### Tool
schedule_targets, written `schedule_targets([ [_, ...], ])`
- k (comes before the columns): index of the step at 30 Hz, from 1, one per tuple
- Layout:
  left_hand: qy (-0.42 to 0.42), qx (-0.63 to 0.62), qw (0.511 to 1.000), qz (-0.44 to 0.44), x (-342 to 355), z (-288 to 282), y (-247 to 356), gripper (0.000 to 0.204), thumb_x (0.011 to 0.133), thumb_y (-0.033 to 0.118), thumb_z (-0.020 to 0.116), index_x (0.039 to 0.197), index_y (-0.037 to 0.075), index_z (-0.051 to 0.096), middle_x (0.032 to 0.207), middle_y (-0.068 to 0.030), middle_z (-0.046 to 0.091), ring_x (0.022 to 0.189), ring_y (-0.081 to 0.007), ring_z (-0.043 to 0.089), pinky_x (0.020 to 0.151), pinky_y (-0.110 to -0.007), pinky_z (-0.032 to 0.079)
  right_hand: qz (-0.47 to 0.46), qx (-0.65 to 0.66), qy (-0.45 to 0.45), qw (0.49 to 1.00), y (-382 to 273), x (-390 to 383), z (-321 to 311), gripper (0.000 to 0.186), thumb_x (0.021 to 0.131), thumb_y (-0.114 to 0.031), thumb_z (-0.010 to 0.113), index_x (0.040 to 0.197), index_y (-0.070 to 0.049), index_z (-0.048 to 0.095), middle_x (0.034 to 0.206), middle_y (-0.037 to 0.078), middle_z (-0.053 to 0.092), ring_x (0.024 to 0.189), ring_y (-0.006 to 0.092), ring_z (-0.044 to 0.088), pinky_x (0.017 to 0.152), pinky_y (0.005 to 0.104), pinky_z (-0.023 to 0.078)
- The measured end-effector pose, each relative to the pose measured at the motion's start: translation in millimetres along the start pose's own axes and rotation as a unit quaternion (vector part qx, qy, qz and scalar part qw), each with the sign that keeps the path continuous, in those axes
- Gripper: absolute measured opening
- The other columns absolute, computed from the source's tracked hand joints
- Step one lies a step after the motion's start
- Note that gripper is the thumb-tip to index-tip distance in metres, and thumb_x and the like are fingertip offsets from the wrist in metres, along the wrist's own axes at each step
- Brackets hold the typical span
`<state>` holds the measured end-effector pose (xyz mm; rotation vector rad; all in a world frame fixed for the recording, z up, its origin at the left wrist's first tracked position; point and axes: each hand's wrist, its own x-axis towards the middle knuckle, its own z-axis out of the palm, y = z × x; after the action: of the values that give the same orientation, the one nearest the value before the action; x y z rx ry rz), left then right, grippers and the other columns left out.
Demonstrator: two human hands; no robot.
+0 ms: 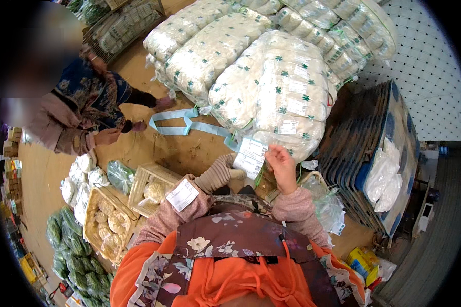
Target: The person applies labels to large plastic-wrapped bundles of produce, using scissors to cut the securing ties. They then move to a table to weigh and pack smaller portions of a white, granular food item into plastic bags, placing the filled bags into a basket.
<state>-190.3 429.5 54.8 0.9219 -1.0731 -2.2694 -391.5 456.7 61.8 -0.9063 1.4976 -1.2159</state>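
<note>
My left hand [221, 172], in a knitted glove, holds white paper labels [250, 156] up in front of a big clear sack of white bundles [279, 97]. My right hand [281, 166] is bare and its fingers touch the right edge of the same labels. A further white label [182, 194] sticks to my left sleeve. The sack carries a similar label on its side. A light-blue strap [182, 123] lies on the brown floor beside the sacks.
Several large sacks [210, 46] are piled ahead. Stacked dark pallets [366, 153] with white bags stand on the right. Wooden crates [151, 187] of pale goods, white bags and green vegetables [69, 245] lie at left. Another person [82, 110] bends over there.
</note>
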Motion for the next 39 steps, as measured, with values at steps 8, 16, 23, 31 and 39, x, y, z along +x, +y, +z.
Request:
schedule_targets([
  [8, 0.023, 0.058, 0.998, 0.03, 8.7, 17.3, -17.7, 0.026, 0.072, 0.004, 0.059, 0.098, 0.0, 0.062, 0.089, -0.0042, 0.065, 0.078, -0.0096, 0.059, 0.071, -0.027, 0.047, -0.079, -0.215, -0.25, 0.941, -33.4, 4.4, -9.6, 0.021, 0.076, -0.017, 0.067, 0.081, 0.004, 0.065, 0.076, 0.008, 0.064, 0.071, 0.0191, 0.059, 0.064, 0.0288, 0.046],
  [16, -0.066, 0.757, 0.628, -0.168, 23.6, 36.7, -53.4, 0.028, 0.074, 0.021, 0.064, 0.101, 0.014, 0.067, 0.116, -0.0104, 0.055, 0.112, -0.0271, 0.047, 0.085, -0.043, 0.04, 0.172, -0.111, -0.062, 0.977, 23.2, 25.9, -169.4, 0.032, 0.08, -0.02, 0.065, 0.106, -0.002, 0.06, 0.092, 0.006, 0.064, 0.077, 0.0182, 0.061, 0.068, 0.0302, 0.047],
  [23, 0.029, 0.829, 0.532, 0.17, 155.0, 70.4, -40.0, 0.039, 0.075, 0.024, 0.057, 0.112, 0.01, 0.061, 0.126, -0.0065, 0.047, 0.125, -0.0269, 0.035, 0.102, -0.052, 0.023, -0.33, -0.629, -0.288, 0.642, -11.1, 69.7, -124.8, 0.068, 0.063, -0.045, 0.073, 0.119, -0.012, 0.052, 0.117, 0.01, 0.051, 0.114, 0.0262, 0.042, 0.095, 0.0477, 0.03],
  [31, -0.081, 0.889, 0.448, 0.06, 187.1, 60.6, -59.7, 0.033, 0.075, 0.021, 0.056, 0.105, 0.007, 0.061, 0.113, -0.0057, 0.055, 0.109, -0.0202, 0.048, 0.104, -0.044, 0.023, -0.273, -0.718, -0.332, 0.548, 11.9, 65.9, -152.2, 0.064, 0.057, -0.052, 0.073, 0.099, -0.007, 0.058, 0.095, 0.006, 0.051, 0.096, 0.0216, 0.046, 0.081, 0.0424, 0.034],
  [39, -0.053, 0.794, 0.602, 0.063, 147.8, 79.1, -72.2, 0.038, 0.069, 0.021, 0.061, 0.107, 0.014, 0.058, 0.101, -0.0062, 0.058, 0.092, -0.0247, 0.057, 0.077, -0.039, 0.045, -0.332, -0.651, -0.29, 0.618, 24.1, 73.0, -194.0, 0.062, 0.061, -0.045, 0.073, 0.109, -0.01, 0.054, 0.109, 0.005, 0.051, 0.104, 0.0206, 0.046, 0.08, 0.0398, 0.034],
])
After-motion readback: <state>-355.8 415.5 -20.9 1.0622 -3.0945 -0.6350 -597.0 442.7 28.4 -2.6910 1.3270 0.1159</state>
